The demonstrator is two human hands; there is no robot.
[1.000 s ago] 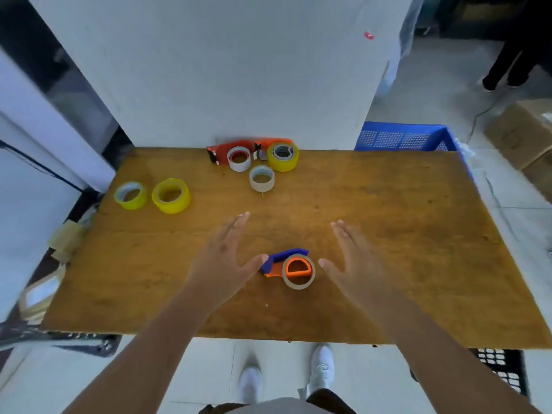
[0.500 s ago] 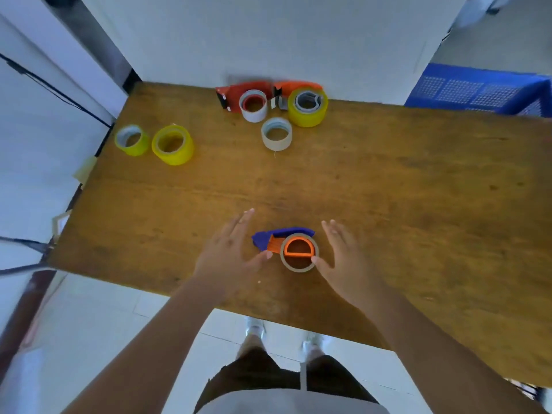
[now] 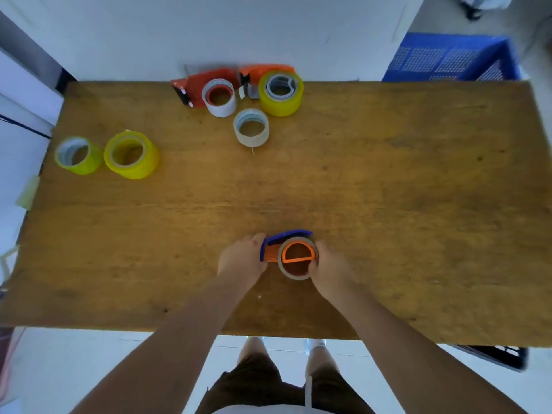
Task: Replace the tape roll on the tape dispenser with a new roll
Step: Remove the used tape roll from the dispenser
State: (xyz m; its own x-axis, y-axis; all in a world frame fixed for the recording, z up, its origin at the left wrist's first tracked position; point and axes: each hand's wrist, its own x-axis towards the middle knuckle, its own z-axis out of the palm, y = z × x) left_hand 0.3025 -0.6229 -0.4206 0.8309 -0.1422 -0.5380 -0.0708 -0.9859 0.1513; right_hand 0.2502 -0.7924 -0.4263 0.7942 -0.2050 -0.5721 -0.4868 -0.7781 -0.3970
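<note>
Dispenser [image 3: 276, 249], blue-and-orange, with nearly spent brown roll [image 3: 295, 274], clasped on desk [image 3: 388, 189] between left hand [image 3: 243, 259] and right hand [image 3: 328, 265].

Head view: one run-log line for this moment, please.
phase: grasp | left hand: on dispenser | right hand: on mounted roll | spare rolls: untouched | old roll: not yet off
</note>
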